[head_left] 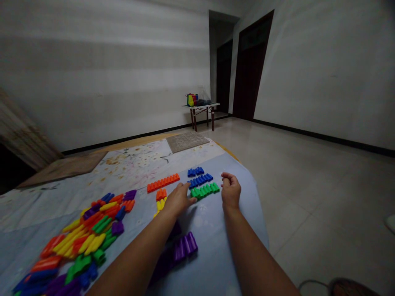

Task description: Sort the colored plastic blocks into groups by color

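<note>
My left hand point(178, 200) is at the left ends of a green row point(205, 190) and a blue row point(200, 181) of ribbed plastic pieces. Its thumb and forefinger are apart, with nothing seen between them. Just right of the green row, my right hand point(231, 190) is closed with fingers curled in; I see nothing in it. A short blue row point(196, 172) lies behind the longer one. To the left are a long orange row point(163, 183), a short orange group point(161, 194) and yellow pieces point(160, 204), partly hidden. Purple pieces point(185, 248) lie between my forearms.
A loose heap of mixed coloured pieces point(95, 230) covers the left of the cloth-covered table point(212, 246). A flat brown board point(187, 142) lies at its far edge. Beyond stands a small table point(200, 107) with a colourful bag point(191, 99). The table edge curves at right.
</note>
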{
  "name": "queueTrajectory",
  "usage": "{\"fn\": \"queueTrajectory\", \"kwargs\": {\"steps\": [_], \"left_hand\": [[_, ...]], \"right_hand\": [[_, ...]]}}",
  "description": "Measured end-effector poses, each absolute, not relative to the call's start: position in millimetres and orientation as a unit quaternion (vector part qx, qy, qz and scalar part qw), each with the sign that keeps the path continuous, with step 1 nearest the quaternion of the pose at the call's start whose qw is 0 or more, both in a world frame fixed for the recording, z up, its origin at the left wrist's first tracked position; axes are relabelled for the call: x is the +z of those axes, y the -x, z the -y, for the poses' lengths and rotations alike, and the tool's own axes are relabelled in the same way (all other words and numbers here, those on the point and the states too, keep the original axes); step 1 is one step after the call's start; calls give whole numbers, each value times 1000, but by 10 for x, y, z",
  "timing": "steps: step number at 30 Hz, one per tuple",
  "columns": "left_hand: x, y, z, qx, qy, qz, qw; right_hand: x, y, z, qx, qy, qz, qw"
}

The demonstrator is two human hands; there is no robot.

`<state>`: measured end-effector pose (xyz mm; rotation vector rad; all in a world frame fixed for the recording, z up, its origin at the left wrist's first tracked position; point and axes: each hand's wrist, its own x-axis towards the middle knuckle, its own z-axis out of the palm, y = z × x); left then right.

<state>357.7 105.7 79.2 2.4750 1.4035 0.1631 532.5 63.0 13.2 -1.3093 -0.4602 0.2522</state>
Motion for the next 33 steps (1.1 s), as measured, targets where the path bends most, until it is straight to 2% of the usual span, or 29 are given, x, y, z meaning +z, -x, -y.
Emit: {"fn": "queueTrajectory", "kwargs": {"steps": [6,10,16,20,23,27,33], "left_hand": [[863,-3074,-1008,163,-843,-487,162],[840,-2533,-833,242,-817,-498,163],[787,-1698,-516,299,-753,-578,95],[778,-1317,-339,330,-700,-628,77],[754,-1159,-222,348,-663,-659,74],[718,-1067,-103,375,-638,-669,65],[645,-1010,19,421,-603,-675,60]], "right_hand": [[156,-5306,-600,107,614,234,746],[227,-5203,-558,92,637,298,705],[223,-4961,-529,41,638,559,528],[163,-4888,-519,35,672,606,424],[142,-4869,-498,28,692,613,380],[120,-4896,-485,9,695,611,379],[106,-5044,-506,-45,669,585,456]]}}
